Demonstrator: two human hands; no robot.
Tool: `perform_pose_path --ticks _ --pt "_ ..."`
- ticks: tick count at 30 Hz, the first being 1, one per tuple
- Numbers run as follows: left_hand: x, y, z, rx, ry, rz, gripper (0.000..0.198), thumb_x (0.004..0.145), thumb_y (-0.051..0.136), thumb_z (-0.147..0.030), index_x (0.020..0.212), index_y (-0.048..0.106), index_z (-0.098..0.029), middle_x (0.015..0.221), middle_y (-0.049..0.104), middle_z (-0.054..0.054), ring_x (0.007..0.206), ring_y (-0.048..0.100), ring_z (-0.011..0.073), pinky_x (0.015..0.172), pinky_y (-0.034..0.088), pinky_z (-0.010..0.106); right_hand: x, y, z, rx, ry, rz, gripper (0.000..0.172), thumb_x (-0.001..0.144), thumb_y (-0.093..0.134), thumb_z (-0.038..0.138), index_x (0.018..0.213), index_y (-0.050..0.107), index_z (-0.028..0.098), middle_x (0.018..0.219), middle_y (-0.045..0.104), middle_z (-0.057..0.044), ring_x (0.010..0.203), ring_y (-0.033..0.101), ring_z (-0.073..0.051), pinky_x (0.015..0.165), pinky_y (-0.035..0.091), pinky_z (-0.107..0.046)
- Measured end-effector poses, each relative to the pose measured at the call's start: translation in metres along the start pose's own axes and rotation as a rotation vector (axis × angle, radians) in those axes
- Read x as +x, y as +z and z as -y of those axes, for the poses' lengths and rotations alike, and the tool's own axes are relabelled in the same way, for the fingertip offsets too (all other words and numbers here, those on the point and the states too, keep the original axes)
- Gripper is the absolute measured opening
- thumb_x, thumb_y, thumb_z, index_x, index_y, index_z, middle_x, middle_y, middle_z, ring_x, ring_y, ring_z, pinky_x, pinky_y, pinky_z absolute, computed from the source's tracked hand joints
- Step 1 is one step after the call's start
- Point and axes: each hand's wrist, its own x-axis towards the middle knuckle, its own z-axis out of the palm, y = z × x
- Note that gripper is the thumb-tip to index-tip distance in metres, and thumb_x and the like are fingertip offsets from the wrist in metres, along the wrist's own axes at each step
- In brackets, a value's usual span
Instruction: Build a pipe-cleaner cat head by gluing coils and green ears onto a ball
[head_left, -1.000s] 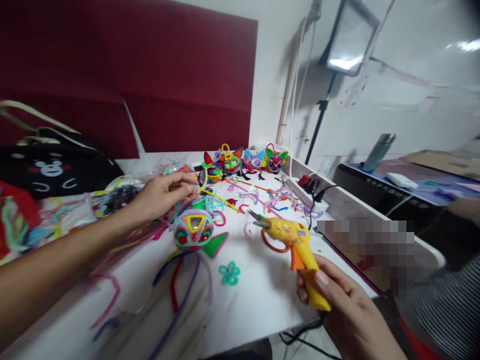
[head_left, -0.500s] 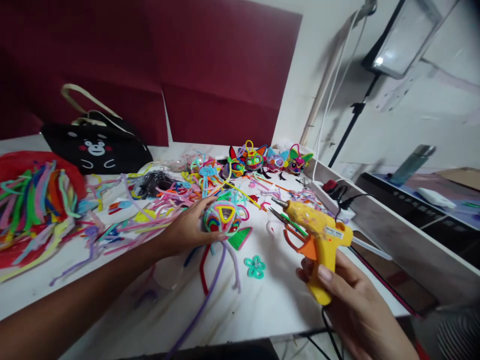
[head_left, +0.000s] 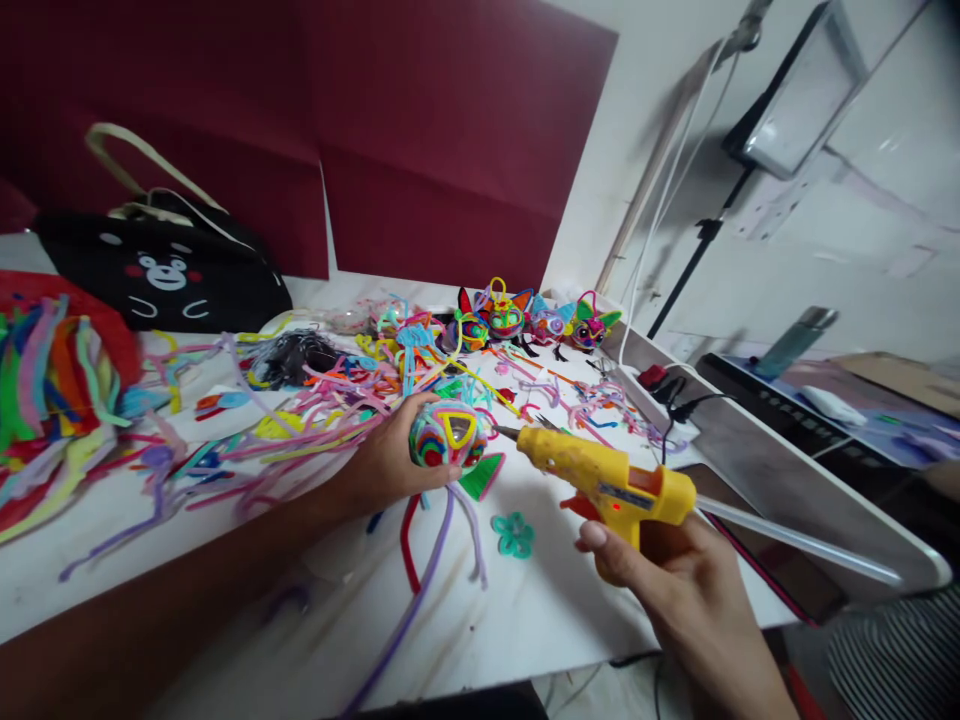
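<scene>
My left hand [head_left: 397,455] is closed round a ball decorated with coloured pipe cleaners [head_left: 448,437], with a yellow triangle outlined on its face. In my right hand [head_left: 675,570] is a yellow hot glue gun [head_left: 600,470], a clear glue stick [head_left: 795,535] poking out of its back. The nozzle points left and is close to the ball's right side; I cannot tell whether they touch. Below the ball lie a green triangular piece with a pink edge [head_left: 482,476], a teal pipe-cleaner flower [head_left: 513,535] and a long purple pipe cleaner [head_left: 420,590].
Several finished cat-like balls [head_left: 506,318] sit at the back. Loose pipe cleaners [head_left: 337,385] cover the middle and left, near a red bag of coloured strips [head_left: 112,330] and a black bag [head_left: 165,275]. A phone [head_left: 765,545] lies by the right-hand ledge [head_left: 810,480].
My right hand has brought the glue gun leftward and levelled it, so its nozzle is near the ball. My left hand keeps the ball in nearly the same place. The view has shifted slightly.
</scene>
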Motion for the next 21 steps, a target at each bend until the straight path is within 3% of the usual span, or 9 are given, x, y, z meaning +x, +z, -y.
perform_pose_path --ticks 6,10,17,21 --pt "-0.003 0.006 0.011 -0.111 0.123 -0.064 0.09 0.062 0.083 -0.045 0.14 0.043 -0.022 0.136 0.064 0.015 0.122 0.064 0.0338 0.101 0.051 0.045 -0.007 0.016 -0.002 -0.065 -0.103 -0.188 0.03 0.07 0.087 0.04 0.087 0.071 0.022 0.081 0.073 -0.004 0.066 0.067 -0.021 0.06 0.058 -0.032" --pt "-0.007 0.005 0.014 -0.106 0.194 -0.16 0.089 0.062 0.083 -0.045 0.139 0.044 -0.022 0.134 0.063 0.014 0.12 0.064 0.0346 0.101 0.052 0.045 -0.009 0.024 -0.003 -0.139 -0.203 -0.135 0.023 0.076 0.082 0.038 0.08 0.066 0.023 0.081 0.069 -0.004 0.065 0.063 -0.019 0.058 0.054 -0.031" --pt "-0.017 -0.001 0.004 -0.092 0.307 -0.241 0.083 0.065 0.082 -0.038 0.137 0.044 -0.022 0.134 0.061 0.014 0.121 0.063 0.033 0.103 0.051 0.044 -0.014 0.04 0.001 -0.091 -0.069 -0.098 0.02 0.083 0.074 0.043 0.091 0.065 0.027 0.074 0.069 -0.002 0.063 0.065 -0.021 0.045 0.044 -0.028" --pt "-0.023 -0.005 -0.003 -0.047 0.316 -0.257 0.082 0.065 0.082 -0.034 0.137 0.044 -0.024 0.134 0.06 0.012 0.121 0.062 0.0334 0.104 0.051 0.046 -0.016 0.044 -0.003 -0.072 -0.058 -0.085 0.025 0.083 0.076 0.042 0.101 0.067 0.027 0.081 0.072 -0.005 0.075 0.07 -0.026 0.046 0.047 -0.03"
